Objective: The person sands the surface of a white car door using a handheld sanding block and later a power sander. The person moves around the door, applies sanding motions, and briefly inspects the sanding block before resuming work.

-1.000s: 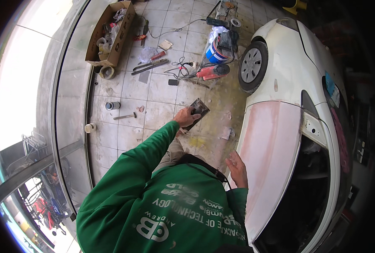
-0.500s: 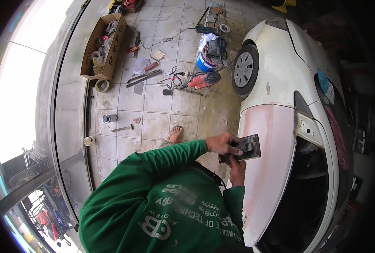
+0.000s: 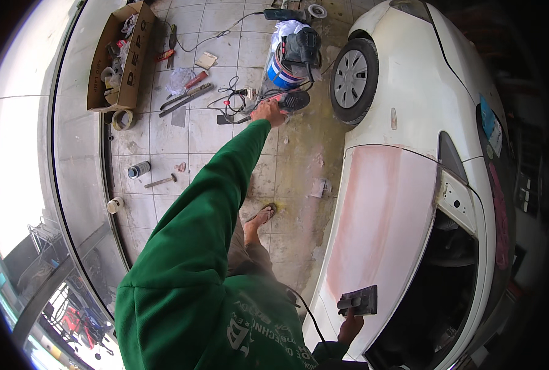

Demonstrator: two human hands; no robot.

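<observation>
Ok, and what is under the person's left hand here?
A red power tool; its black end shows beyond the left hand. The part beneath the hand is covered, so finger contact cannot be judged.

Lit from the left, blown out to white through the glass panels (harsh glare). Dim at right, nearly black inside the car. Bent toward dark edges.

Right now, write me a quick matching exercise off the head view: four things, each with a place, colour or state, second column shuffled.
1. left hand
2. block
3. hammer
4. box

A. on the floor beside the grey can
B. at the red tool
C. brown, open-topped
D. in the right hand

Pairs: 1-B, 2-D, 3-A, 4-C
</observation>
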